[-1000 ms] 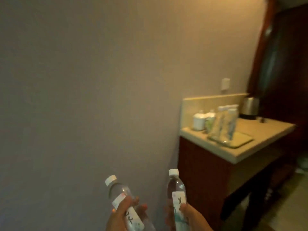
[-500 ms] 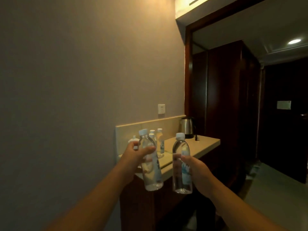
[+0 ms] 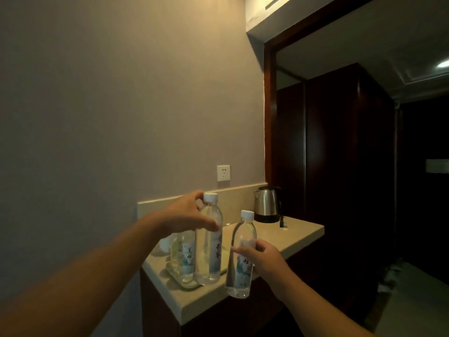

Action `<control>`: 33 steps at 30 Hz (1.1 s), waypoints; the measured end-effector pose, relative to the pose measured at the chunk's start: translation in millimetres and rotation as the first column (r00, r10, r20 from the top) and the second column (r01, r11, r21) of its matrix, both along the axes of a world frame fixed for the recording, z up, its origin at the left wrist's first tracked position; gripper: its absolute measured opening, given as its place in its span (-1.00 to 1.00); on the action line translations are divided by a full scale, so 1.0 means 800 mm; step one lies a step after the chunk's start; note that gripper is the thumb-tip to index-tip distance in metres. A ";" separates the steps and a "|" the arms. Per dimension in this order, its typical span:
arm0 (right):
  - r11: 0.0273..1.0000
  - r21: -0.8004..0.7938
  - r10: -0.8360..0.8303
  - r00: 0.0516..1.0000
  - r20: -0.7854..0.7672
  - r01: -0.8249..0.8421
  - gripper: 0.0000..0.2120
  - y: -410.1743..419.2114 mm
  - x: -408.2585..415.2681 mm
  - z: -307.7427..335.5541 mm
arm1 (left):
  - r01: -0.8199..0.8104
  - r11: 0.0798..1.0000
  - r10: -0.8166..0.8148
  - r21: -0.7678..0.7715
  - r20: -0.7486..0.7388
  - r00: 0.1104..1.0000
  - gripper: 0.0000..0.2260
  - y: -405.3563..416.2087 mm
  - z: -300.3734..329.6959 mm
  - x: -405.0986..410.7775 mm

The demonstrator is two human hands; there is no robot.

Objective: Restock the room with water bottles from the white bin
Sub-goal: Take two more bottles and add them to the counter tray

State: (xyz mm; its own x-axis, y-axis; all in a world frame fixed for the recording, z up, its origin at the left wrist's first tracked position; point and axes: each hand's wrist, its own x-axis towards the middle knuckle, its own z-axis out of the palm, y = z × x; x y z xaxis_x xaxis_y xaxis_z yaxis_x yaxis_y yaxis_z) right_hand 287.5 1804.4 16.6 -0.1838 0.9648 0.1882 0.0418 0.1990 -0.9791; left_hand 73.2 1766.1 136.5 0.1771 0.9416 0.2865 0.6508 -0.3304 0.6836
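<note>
Reaching further over the beige stone countertop than half a second ago, the left hand grips one clear labelled water bottle above the tray while the right hand grips another clear bottle at the counter's edge, so placement looks imminent.

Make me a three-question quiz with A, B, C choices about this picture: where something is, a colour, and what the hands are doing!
1. Where is the kettle?
A. on the floor
B. at the back of the counter, by the dark doorframe
C. on the tray

2. What colour are the caps of the two held bottles?
A. white
B. red
C. green

3. What are the hands doing?
A. both empty
B. only one holds a bottle
C. each holds a bottle

Answers: 1 B, it stands at the counter's far end. 2 A, both caps look white. 3 C, the left hand grips the left bottle and the right hand grips the right bottle.
</note>
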 end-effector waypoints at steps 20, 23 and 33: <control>0.926 0.012 0.374 0.920 0.119 -0.378 -0.82 0.274 0.003 0.004 | -0.362 0.931 0.328 0.051 -0.552 0.767 -0.28 0.205 -0.056 0.025; 0.897 -0.007 0.439 0.891 0.112 -0.442 -0.82 0.300 -0.012 -0.003 | -0.427 0.903 0.341 0.039 -0.669 0.660 -0.45 0.214 -0.068 0.020; 0.790 -0.111 0.612 0.764 0.206 -0.603 -0.69 0.342 -0.056 -0.037 | -0.532 0.847 0.329 -0.014 -0.771 0.545 -0.37 0.229 -0.047 0.021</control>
State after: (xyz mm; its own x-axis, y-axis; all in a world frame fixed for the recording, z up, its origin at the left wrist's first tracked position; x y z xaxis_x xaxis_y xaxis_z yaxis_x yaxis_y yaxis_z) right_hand 242.4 2078.0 -12.6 -0.7657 0.6420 0.0382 0.1373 0.2212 -0.9655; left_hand 89.8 1949.3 98.7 -0.2183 0.9753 0.0320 0.9735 0.2200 -0.0625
